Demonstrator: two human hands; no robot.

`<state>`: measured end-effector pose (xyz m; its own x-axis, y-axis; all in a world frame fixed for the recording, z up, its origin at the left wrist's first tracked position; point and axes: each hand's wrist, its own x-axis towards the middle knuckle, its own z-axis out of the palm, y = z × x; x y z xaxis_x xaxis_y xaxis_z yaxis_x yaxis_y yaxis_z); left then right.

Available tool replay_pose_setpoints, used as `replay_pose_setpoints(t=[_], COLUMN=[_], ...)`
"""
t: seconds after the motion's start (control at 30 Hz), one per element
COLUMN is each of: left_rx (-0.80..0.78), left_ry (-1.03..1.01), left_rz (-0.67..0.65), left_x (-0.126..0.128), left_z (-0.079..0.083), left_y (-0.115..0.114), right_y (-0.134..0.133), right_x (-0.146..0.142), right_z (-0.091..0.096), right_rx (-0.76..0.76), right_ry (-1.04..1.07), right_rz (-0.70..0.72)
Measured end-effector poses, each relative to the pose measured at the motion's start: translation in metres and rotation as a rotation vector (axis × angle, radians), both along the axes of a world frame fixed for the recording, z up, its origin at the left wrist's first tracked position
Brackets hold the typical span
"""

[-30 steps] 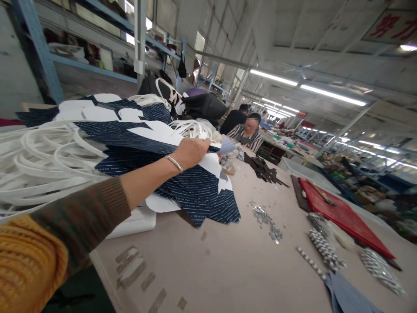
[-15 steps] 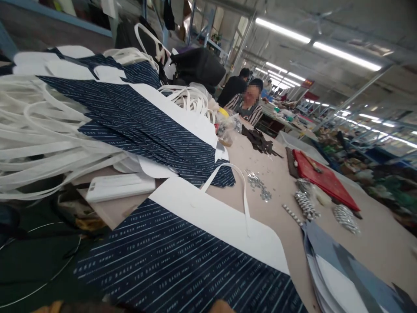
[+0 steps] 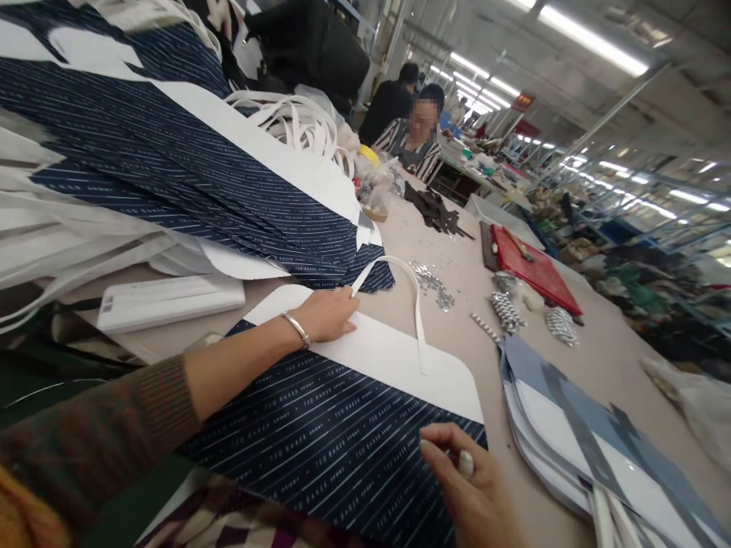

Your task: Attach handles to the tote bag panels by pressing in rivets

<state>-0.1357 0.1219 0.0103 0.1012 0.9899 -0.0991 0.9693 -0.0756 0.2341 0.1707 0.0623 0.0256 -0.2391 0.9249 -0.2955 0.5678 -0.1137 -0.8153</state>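
A navy striped, printed panel with a white top band lies in front of me, its near part hanging by a chequered cloth at the table edge. One narrow white strap loops up from the band. At the strap's left end is my left hand, fingers pressed together on it; a bracelet circles that wrist. My right hand is over the panel's lower right, thumb and forefinger curled close. A small whitish piece shows among its fingers, too unclear to name.
Similar navy panels with white straps are piled at the left, beside a white box. Metal bits, cord bundles and a red folder lie beyond. Grey-white pieces lie right. A person sits opposite.
Both hands have come up into view from the bottom edge. My left hand has reached the strap's left end; my right hand is over the lower panel. The view has shifted.
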Motion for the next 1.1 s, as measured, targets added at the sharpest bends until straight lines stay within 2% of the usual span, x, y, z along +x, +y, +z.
replay_pose_setpoints(t=[0.07,0.17,0.43,0.63,0.8,0.93,1.1], left_rx=[-0.010,-0.034,-0.105,-0.146,-0.191,-0.267,-0.372], left_ry=[-0.024,-0.061,-0.107,-0.092,-0.093,-0.069,-0.061], left_rz=[-0.030,-0.056,-0.136,-0.164,-0.175,-0.204,-0.303], left_x=[0.001,0.003,0.026,0.036,0.037,0.036,0.034], left_z=[-0.005,-0.007,-0.002,0.001,0.000,0.005,0.014], left_y=[0.003,0.001,-0.016,0.004,0.018,0.027,0.042], right_y=[0.006,0.014,0.025,0.033,0.039,0.044,0.044], right_x=[-0.006,-0.009,-0.016,-0.024,-0.039,-0.049,-0.049], right_z=[0.004,0.005,-0.013,-0.013,-0.011,-0.013,-0.014], right_rx=[-0.010,-0.048,-0.102,-0.103,-0.099,-0.109,-0.153], right_ry=[-0.062,-0.120,-0.149,-0.165,-0.208,-0.225,-0.246], right_rz=[0.097,0.159,0.185,0.219,0.256,0.293,0.341])
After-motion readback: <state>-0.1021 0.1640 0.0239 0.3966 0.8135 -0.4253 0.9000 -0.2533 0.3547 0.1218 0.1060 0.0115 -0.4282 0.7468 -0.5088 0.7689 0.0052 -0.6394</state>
